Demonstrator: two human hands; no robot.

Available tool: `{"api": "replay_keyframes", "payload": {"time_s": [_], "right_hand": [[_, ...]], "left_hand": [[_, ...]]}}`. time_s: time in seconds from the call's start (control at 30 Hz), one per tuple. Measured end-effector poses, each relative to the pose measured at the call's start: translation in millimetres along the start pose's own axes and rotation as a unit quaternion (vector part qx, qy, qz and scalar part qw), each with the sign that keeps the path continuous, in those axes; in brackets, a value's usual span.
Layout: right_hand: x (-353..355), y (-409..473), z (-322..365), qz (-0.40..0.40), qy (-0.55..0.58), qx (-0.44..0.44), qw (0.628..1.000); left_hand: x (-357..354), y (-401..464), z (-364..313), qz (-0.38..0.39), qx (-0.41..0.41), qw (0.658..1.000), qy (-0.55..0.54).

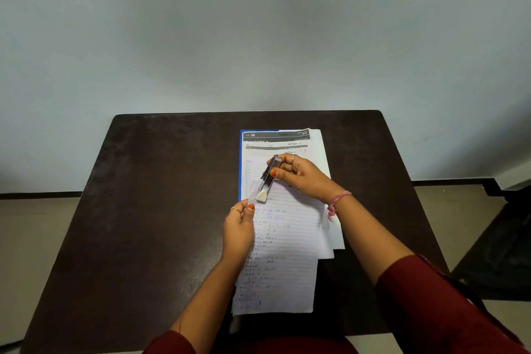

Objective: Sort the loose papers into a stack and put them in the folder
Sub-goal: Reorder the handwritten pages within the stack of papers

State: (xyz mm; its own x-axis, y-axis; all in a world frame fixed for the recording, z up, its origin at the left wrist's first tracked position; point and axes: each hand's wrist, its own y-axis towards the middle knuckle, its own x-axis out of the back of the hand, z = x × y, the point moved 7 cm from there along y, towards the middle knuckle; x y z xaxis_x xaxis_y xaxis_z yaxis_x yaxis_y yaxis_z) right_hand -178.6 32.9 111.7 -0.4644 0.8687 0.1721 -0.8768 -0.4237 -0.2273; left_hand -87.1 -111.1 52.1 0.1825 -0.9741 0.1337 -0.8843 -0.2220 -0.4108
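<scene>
- Pale blue-grey wall (258,23) behind; dark brown table (161,195) set against it, beige floor to either side
- Loose papers (287,253): ruled, handwritten sheets in a rough pile right of the table's centre, long axis running away from the person; edges fanned and not squared, nearest sheet overhanging the table's near edge
- Printed sheet (275,136) with a dark header band at the far end of the pile
- Folder (240,164): blue, seen only as a thin strip along the pile's left edge and far corner, lying under the papers; whether it is open or closed cannot be told
- Stapler (268,178): metal with a white end, raised just above the pile, tilted, white end pointing toward the left hand
- Right hand (298,178): fingers curled round the stapler's far end, thumb pressing its side; ring on one finger, pink thread at the wrist
- Left hand (240,231): thumb and fingers pinching the top left corner of a sheet, lifted slightly and offered to the stapler's mouth
- Key relation: pinched corner sits between the hands, just beside the stapler's white end; the right hand is the nearer to closing on it
- Judgement: fastening precedes filing; the pile itself covers the folder, so it must be lifted before insertion
- Dark object (500,247) on the floor at right, unidentifiable
</scene>
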Motion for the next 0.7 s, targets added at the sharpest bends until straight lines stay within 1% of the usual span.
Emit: {"api": "replay_keyframes", "payload": {"time_s": [0.23, 0.4, 0.47, 0.57, 0.7], "right_hand": [[-6, 5, -1, 0.007, -0.022, -0.011, 1.000], [-7, 7, -1, -0.005, -0.077, -0.010, 0.997], [-7, 8, -4, -0.008, -0.094, -0.012, 0.995], [-9, 7, -4, -0.003, -0.099, -0.011, 0.995], [-11, 6, -5, -0.001, -0.108, -0.007, 0.994]], "left_hand": [[3, -3, 0, 0.005, -0.006, 1.000, -0.009], [0, -11, -2, 0.019, 0.023, 0.996, -0.083], [0, -10, -4, 0.037, 0.027, 0.994, -0.102], [-3, -4, -6, 0.084, 0.018, 0.990, -0.114], [-5, 5, -13, 0.124, -0.005, 0.989, -0.080]]}}
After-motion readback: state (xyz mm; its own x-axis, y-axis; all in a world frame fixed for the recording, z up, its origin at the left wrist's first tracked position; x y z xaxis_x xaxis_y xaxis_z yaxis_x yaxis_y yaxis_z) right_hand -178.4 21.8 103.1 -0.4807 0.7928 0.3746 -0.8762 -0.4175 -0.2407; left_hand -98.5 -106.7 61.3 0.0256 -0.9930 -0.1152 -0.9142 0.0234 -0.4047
